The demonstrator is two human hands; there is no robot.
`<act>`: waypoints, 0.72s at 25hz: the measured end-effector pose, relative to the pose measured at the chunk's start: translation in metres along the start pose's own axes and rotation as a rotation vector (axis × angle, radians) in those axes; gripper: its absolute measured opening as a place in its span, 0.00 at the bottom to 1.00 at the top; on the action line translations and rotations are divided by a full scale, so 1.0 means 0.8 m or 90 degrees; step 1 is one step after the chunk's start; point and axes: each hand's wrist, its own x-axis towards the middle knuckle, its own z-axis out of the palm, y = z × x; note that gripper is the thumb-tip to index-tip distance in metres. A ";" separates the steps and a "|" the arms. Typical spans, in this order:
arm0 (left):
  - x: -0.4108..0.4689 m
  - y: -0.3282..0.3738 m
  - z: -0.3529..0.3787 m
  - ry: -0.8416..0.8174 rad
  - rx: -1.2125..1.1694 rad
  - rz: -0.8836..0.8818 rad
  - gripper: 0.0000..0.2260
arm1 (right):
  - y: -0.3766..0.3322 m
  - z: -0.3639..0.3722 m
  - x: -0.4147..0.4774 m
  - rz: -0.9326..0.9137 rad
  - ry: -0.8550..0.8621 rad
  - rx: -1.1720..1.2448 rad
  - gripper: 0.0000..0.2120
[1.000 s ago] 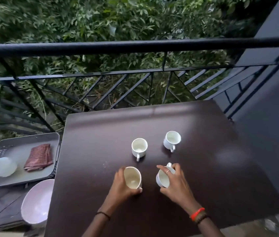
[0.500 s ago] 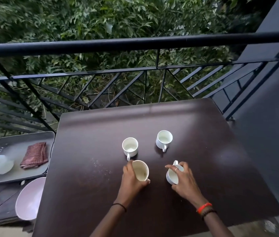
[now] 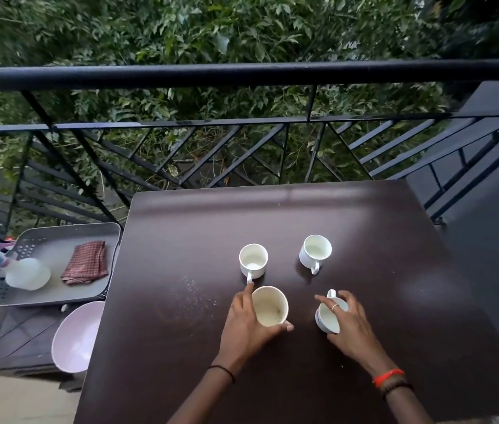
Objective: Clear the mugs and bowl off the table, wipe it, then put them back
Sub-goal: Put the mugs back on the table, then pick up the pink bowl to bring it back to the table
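Bare forearms. Thin black band (image 3: 222,372) at the wrist of the left hand (image 3: 243,325). Orange band (image 3: 388,377) beside a dark bracelet (image 3: 396,388) at the wrist of the right hand (image 3: 349,327), slim ring (image 3: 335,307) on one finger.

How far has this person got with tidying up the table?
Early days. The pale pink bowl already sits off the dark brown table. The left hand grips a cream mug, the right hand a tilted white mug. Two more white mugs still stand there, white specks show it is unwiped, and the checked red cloth lies folded aside.
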 end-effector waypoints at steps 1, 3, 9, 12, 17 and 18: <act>-0.003 -0.006 -0.015 -0.003 -0.014 0.007 0.59 | -0.003 -0.009 0.000 0.014 -0.005 -0.032 0.40; -0.010 -0.018 -0.058 -0.008 -0.062 0.003 0.58 | -0.008 -0.037 -0.005 0.063 -0.009 -0.070 0.41; -0.024 -0.112 -0.220 0.255 -0.258 0.003 0.22 | -0.106 -0.107 -0.019 0.129 -0.078 -0.038 0.12; -0.036 -0.198 -0.286 0.415 -0.295 -0.076 0.07 | -0.233 -0.072 0.002 -0.013 -0.112 0.031 0.11; -0.036 -0.353 -0.326 0.449 -0.282 -0.251 0.11 | -0.445 0.089 0.047 -0.216 -0.234 0.166 0.09; -0.033 -0.390 -0.325 0.429 -0.286 -0.285 0.11 | -0.479 0.126 0.058 -0.226 -0.241 0.181 0.05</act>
